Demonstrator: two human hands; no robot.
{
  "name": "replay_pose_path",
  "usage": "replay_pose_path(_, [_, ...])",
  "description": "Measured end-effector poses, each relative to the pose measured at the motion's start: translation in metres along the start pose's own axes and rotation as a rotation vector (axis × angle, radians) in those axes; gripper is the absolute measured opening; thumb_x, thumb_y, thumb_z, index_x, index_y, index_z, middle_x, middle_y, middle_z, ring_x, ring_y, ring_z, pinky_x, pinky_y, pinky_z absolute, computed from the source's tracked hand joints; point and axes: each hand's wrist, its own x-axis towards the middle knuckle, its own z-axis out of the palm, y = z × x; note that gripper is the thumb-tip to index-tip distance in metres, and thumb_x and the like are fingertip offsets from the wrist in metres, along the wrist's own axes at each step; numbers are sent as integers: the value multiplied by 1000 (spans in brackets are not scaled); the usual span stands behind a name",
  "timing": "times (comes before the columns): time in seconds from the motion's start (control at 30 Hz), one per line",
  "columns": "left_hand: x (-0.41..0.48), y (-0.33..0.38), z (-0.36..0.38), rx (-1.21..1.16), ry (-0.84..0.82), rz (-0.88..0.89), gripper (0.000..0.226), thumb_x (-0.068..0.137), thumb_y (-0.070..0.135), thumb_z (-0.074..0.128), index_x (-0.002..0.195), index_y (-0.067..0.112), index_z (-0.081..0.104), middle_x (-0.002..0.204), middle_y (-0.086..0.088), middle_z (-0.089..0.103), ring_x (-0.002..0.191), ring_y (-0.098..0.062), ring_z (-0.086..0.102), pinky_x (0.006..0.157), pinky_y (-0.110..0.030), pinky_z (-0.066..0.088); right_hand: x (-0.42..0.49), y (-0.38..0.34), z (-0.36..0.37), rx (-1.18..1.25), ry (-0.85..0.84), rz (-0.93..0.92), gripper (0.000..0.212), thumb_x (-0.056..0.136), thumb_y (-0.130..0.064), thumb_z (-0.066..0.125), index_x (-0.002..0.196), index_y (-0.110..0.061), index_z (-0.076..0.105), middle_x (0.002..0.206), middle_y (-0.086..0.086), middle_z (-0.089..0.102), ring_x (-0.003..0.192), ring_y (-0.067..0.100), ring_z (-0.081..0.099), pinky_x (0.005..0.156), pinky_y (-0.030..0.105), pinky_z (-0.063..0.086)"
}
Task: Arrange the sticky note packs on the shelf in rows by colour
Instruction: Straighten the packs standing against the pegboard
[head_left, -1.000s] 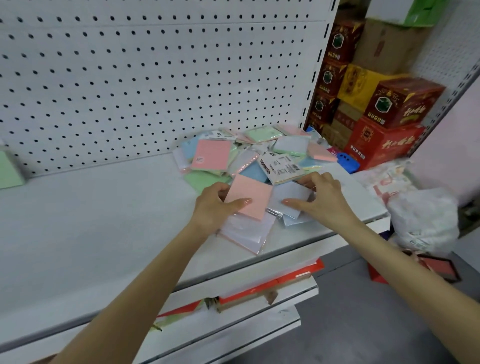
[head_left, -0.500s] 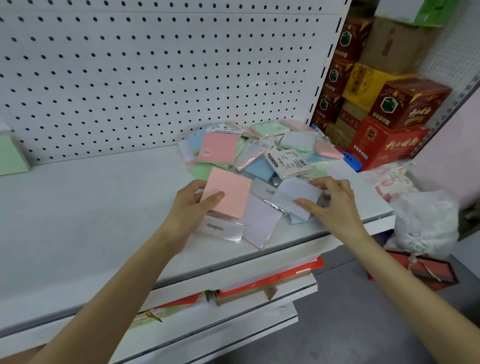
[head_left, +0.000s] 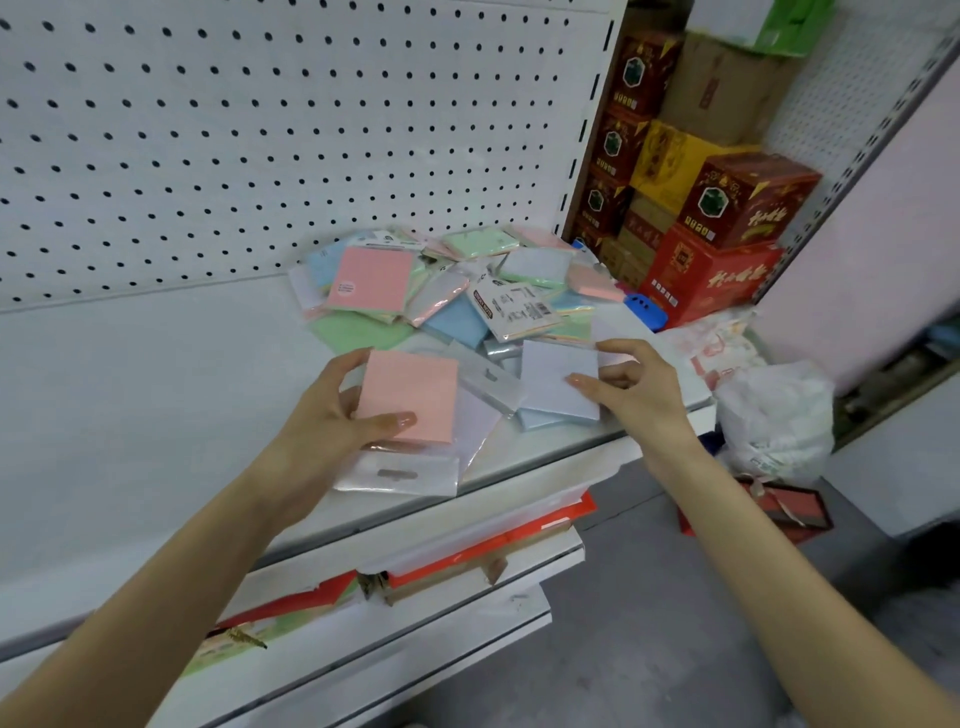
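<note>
Your left grip (head_left: 332, 415) is closed on the pink pack (head_left: 408, 397), thumb across its near edge and fingers behind its left side. A second ago that pack lay tilted against the near edge of the pile (head_left: 452, 291), overlapping the pale lilac pack (head_left: 558, 379). Now it has come up and to the left, squared to you, with a gap between it and the lilac one. It sits just above the clear hang-tab sleeves (head_left: 400, 473) at the near lip of the shelf (head_left: 130, 389).

Your right grip (head_left: 639, 384) has stayed on the lilac pack, forefinger on its face and thumb at its far edge. Whether it truly pinches the pack or only steadies it, I cannot tell.

So one pink is free of the heap, and that looks like the first piece of a pink row. The rest still lie mixed at the far right of the shelf, pinks, greens and blues overlapping, so the sorting has barely begun. The open stretch of shelf to your left looks the likeliest place to start the rows. Mind the loose sleeves under the pink pack, since they could drag along or slip over the near edge
</note>
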Motion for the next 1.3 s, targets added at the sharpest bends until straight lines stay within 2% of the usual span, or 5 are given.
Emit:
replay_pose_path(0.2, [4,-1,4,15,53,2,51,84,4,65,127,27,49,103,-8,72,89,-27,70,85,-42,53,-1,-6,-20,270,-23,200,51,73,-11,79,119,-15,57,93,8,68,77,15,64,59,19,48])
replay_pose_path(0.3, [4,4,3,14,113,19,37,87,9,65,121,16,53,101,-13,72,91,-32,69,86,-45,54,-4,-10,-37,371,-46,282,48,76,-6,74,121,-6,57,102,11,70,90,20,67,79,29,55])
replay_pose_path(0.6, [-4,17,-20,-225,146,23,42,82,-3,64,122,4,54,108,-17,67,81,-26,69,65,-30,60,-31,-52,-16,353,-246,135,36,87,-4,62,120,-16,56,103,3,70,96,18,66,78,31,56])
replay_pose_path(1.0, [-60,11,-188,-259,309,30,26,91,11,58,113,-2,60,99,-13,71,80,-18,69,73,-26,59,-67,-111,160,463,-404,69,29,84,3,61,99,-21,57,83,-7,73,76,9,68,58,20,53])
replay_pose_path(1.3, [-131,-1,-371,-384,662,102,43,80,-6,65,119,9,57,112,-7,69,96,-21,67,63,-20,56,-118,-166,359,520,-657,116,44,79,10,63,115,-14,58,107,10,68,94,24,67,80,37,55])
